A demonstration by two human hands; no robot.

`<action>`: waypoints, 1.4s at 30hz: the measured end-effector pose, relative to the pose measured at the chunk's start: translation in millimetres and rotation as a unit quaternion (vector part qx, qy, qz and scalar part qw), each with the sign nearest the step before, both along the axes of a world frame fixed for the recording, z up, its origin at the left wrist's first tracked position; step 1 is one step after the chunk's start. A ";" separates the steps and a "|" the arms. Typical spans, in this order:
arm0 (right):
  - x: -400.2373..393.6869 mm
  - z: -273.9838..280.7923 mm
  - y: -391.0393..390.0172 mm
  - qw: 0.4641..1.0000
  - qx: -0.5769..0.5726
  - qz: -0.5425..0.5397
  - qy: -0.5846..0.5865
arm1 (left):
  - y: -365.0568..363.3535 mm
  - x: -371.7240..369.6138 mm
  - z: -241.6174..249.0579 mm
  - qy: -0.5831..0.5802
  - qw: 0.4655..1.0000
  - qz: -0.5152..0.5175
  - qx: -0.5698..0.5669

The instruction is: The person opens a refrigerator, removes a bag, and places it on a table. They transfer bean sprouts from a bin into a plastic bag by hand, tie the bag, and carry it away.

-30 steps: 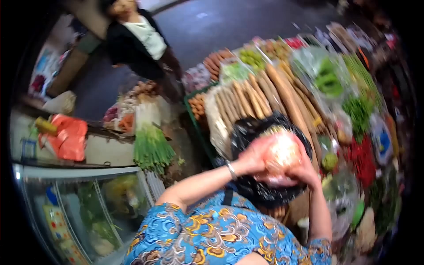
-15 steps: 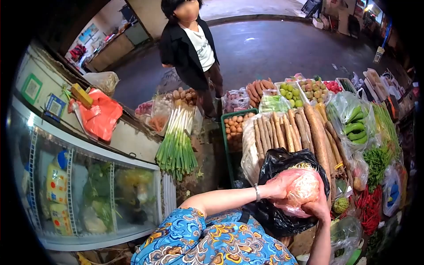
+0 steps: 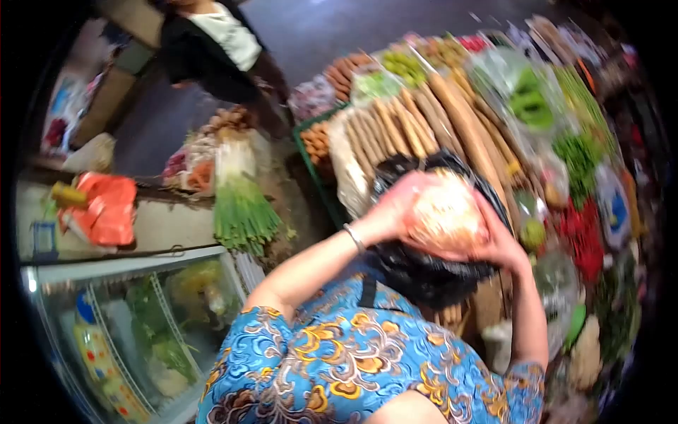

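Note:
Between my two hands is a thin pinkish plastic bag of pale strands that look like bean sprouts (image 3: 450,218), blurred by motion. My left hand (image 3: 397,206) grips its left side, the wrist wearing a bracelet. On the other side my right hand (image 3: 503,237) wraps round it, fingers partly hidden. Under and around it sits an open black plastic bag (image 3: 424,275). Just beyond lie long brown yams (image 3: 395,127) in rows.
A green crate of eggs (image 3: 316,141) stands left of the yams, near leeks (image 3: 244,205). Green peppers (image 3: 530,99) and red chillies (image 3: 580,237) are at right. A glass-topped cooler (image 3: 141,332) is at lower left. Another person (image 3: 219,49) stands across the stall.
The view has shifted and tilted, so the stall appears further left and higher. Both hands still hold the sprout bag, now with the right arm bent outward. The picture has become blurred.

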State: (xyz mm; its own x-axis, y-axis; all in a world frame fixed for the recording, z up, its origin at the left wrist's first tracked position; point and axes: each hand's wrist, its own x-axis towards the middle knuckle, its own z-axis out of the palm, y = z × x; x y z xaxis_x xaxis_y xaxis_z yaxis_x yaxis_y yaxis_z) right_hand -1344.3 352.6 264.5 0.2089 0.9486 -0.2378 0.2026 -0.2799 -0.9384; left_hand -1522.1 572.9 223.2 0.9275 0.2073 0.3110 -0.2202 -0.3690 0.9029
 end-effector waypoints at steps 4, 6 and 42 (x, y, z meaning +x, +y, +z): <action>28.2 -12.8 11.2 0.975 0.021 0.078 -0.206 | -2.9 19.3 -24.0 0.022 0.968 -0.053 -0.244; 39.3 -26.6 20.9 0.969 0.004 0.092 -0.230 | 6.6 15.7 -20.6 0.091 0.974 -0.082 -0.191; -1.8 -16.6 34.3 0.997 0.006 -0.079 0.023 | -27.4 -10.6 -32.3 0.149 0.945 0.027 -0.289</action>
